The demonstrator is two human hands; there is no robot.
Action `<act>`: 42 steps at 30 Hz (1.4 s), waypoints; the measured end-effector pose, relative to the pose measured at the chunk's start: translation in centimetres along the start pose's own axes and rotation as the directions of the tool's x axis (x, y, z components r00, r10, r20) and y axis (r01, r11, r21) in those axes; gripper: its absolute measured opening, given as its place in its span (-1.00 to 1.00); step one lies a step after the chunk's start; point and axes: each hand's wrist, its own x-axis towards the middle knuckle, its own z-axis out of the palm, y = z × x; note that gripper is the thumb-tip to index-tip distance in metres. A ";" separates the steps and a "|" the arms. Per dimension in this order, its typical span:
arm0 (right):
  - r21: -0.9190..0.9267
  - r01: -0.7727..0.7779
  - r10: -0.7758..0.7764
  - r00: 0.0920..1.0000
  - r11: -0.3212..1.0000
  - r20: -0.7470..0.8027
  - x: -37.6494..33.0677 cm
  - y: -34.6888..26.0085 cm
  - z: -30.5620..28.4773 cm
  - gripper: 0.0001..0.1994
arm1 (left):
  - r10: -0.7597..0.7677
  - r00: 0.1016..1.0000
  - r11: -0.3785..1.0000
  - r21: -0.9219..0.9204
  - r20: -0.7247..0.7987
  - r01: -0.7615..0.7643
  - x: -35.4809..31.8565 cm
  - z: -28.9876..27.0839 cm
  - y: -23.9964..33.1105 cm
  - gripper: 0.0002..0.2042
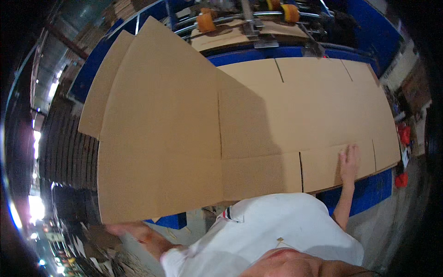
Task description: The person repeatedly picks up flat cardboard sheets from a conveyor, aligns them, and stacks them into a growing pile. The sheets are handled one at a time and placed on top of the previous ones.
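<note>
Big flat cardboard sheet [295,124], creased and slotted into flaps, lies across the blue table [369,194], with its left part [157,134] folded up and tilted toward the camera. The right hand [349,160] lies flat and open on a near flap, fingers spread, gripping nothing. The left hand [121,228] is down at the lifted panel's bottom corner, blurry, so I can't tell whether it's clenched. Orange rollers [206,21] sit on the machine behind.
</note>
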 end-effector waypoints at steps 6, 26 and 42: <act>0.702 -0.514 0.863 0.394 0.492 -0.317 -0.6 20.7 3.5 -0.44 | -0.164 0.971 0.792 0.563 -0.176 0.236 -3.4 4.8 -5.0 -0.36; 0.963 -0.182 0.682 0.680 -0.197 0.268 3.3 29.0 -3.8 -0.50 | -0.074 0.994 0.915 0.390 -0.079 0.099 13.0 4.7 5.6 -0.41; 0.538 0.389 -0.128 0.880 0.748 -0.458 -0.4 -3.6 -3.3 -0.59 | 0.269 0.962 0.826 0.525 -0.049 -0.205 4.5 13.9 -12.7 -0.77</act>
